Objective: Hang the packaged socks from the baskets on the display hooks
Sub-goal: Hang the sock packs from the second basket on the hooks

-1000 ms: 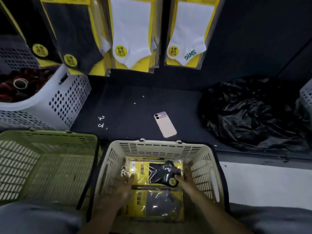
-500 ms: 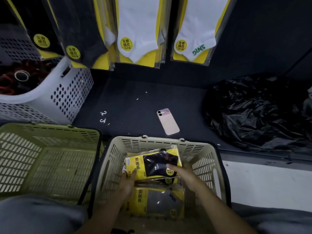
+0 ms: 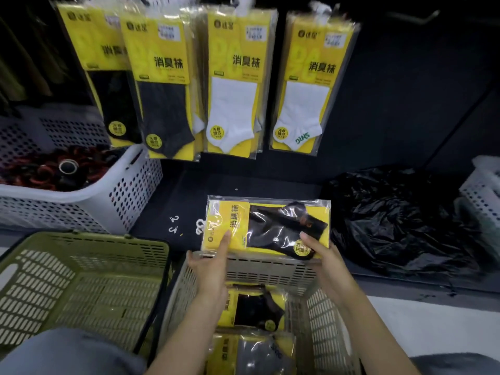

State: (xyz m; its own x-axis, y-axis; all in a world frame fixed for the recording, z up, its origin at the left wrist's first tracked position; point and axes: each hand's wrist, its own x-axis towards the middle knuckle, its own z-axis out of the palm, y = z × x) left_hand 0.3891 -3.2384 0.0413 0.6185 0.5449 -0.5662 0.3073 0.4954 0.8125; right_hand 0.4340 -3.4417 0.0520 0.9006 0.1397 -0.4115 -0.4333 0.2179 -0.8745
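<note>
A stack of yellow packs of black socks (image 3: 267, 226) lies sideways, lifted above the far rim of the beige basket (image 3: 270, 267). My left hand (image 3: 211, 263) holds its left end, thumb on top. My right hand (image 3: 322, 255) grips its right end. More sock packs (image 3: 254, 312) lie in the beige basket, a grey pair (image 3: 254, 353) nearest me. On the display wall hang packs of black socks (image 3: 108, 77), grey socks (image 3: 162, 87), white socks (image 3: 232, 85) and white socks with green lettering (image 3: 308, 85).
An olive basket (image 3: 81, 282) stands left of the beige one. A white perforated bin (image 3: 81, 196) with dark red items sits at the back left. A black plastic bag (image 3: 400, 223) lies at right, another white bin (image 3: 484, 185) at the far right edge. Small white hooks (image 3: 174, 224) lie on the dark shelf.
Both hands have lifted the black-sock packs out of the beige basket and up over its far rim. The camera tilted up, showing more of the hanging packs; the phone is now hidden.
</note>
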